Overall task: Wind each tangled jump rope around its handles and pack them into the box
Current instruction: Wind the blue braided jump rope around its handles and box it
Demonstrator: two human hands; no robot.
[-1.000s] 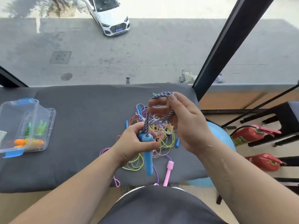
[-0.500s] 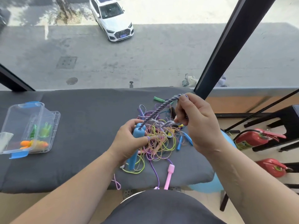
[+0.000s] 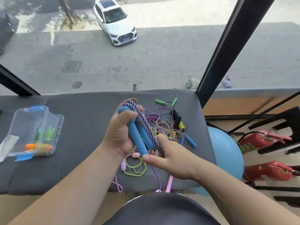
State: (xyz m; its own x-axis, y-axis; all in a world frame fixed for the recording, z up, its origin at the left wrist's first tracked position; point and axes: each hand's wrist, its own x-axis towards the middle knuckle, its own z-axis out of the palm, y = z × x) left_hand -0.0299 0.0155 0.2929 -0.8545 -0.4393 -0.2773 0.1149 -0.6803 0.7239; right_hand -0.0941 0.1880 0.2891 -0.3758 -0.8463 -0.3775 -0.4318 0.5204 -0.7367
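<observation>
Well left of the blue handles (image 3: 136, 135), the box (image 3: 53, 125) sits on the bench (image 3: 81, 159). Our left hand (image 3: 116, 135) grips both handles, which look stiff and light. Our right hand (image 3: 172, 159) pinches the braided rope (image 3: 146, 125) at their lower ends. The rope is soft and limp, so we judge it best held taut.

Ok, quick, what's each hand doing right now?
Left hand: grips the two blue handles together.
Right hand: pinches the braided rope near the handles' lower end.
</observation>
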